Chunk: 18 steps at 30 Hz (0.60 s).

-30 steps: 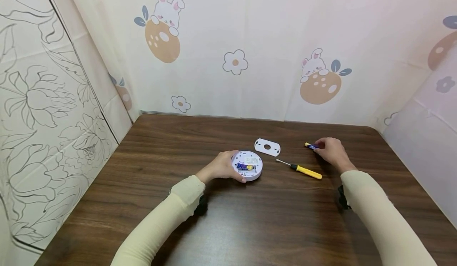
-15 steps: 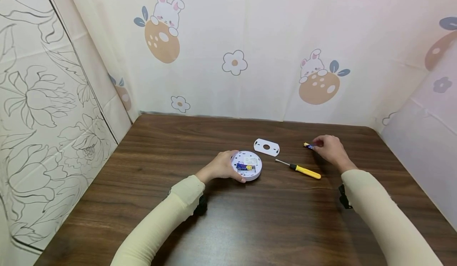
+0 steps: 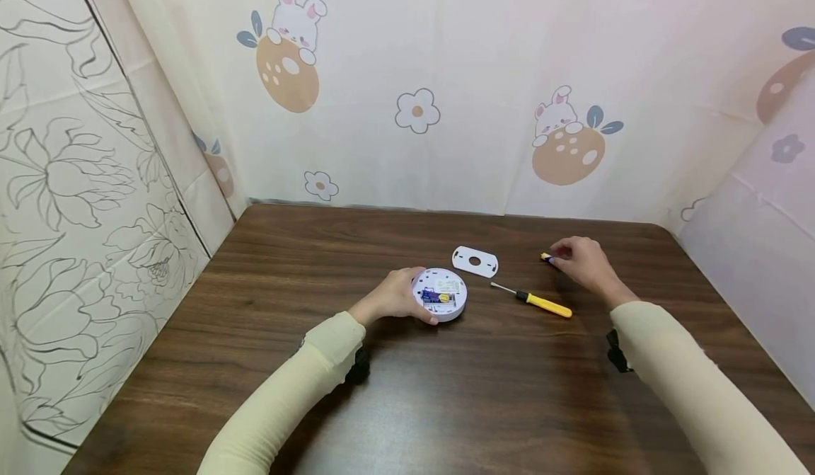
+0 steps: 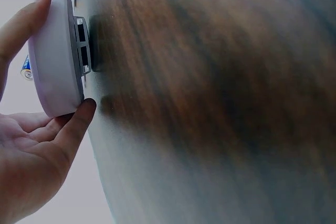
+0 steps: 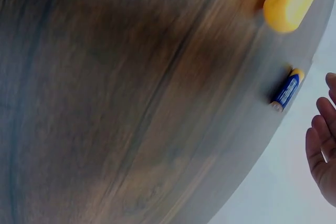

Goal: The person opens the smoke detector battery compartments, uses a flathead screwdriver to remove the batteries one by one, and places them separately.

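- Left hand [image 3: 397, 296] grasps disc [image 4: 55, 56]; steady bracing advised.
- Right hand [image 3: 586, 266] relaxed, grasping nothing; loose battery [image 5: 286, 92] at its 9 o'clock.
- Mid-length pinch advised.

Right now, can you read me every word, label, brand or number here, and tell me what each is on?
None can be read.
Loose battery: white lettering, too blurred.
Round white device: a printed label on its upper face, too small.
Second battery, in that device: any lettering is too small.
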{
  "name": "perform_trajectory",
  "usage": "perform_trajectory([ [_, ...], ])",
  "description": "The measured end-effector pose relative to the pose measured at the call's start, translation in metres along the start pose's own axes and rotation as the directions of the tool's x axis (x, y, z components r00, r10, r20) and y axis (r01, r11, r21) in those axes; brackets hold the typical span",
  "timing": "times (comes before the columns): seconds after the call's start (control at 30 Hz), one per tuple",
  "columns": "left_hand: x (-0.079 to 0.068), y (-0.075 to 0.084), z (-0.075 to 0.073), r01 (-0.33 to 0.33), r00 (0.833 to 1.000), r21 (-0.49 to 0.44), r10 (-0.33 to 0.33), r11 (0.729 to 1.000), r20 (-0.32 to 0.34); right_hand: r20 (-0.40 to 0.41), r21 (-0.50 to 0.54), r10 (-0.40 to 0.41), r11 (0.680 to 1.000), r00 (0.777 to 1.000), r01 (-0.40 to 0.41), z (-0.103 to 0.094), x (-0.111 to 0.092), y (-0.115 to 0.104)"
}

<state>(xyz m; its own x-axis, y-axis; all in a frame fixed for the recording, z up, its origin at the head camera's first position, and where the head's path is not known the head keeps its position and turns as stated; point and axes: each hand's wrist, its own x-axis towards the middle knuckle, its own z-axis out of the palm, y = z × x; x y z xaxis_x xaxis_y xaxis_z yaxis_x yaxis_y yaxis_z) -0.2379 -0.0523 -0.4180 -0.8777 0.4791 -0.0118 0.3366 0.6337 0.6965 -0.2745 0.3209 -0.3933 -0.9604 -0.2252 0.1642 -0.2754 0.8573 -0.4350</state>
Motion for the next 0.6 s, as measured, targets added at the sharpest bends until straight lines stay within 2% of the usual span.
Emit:
perform_trajectory([
  [0.23,0.000,0.000,0.000,0.006,1.000,0.005,-0.006,1.000,0.008,0.007,0.045,-0.089,0.995,0.996,0.089,0.007,0.001,-0.020],
  [0.6,0.000,0.000,0.000,0.006,1.000,-0.010,-0.006,1.000,0.003,0.022,0.102,-0.166,0.981,0.986,0.163,0.026,0.000,-0.053],
])
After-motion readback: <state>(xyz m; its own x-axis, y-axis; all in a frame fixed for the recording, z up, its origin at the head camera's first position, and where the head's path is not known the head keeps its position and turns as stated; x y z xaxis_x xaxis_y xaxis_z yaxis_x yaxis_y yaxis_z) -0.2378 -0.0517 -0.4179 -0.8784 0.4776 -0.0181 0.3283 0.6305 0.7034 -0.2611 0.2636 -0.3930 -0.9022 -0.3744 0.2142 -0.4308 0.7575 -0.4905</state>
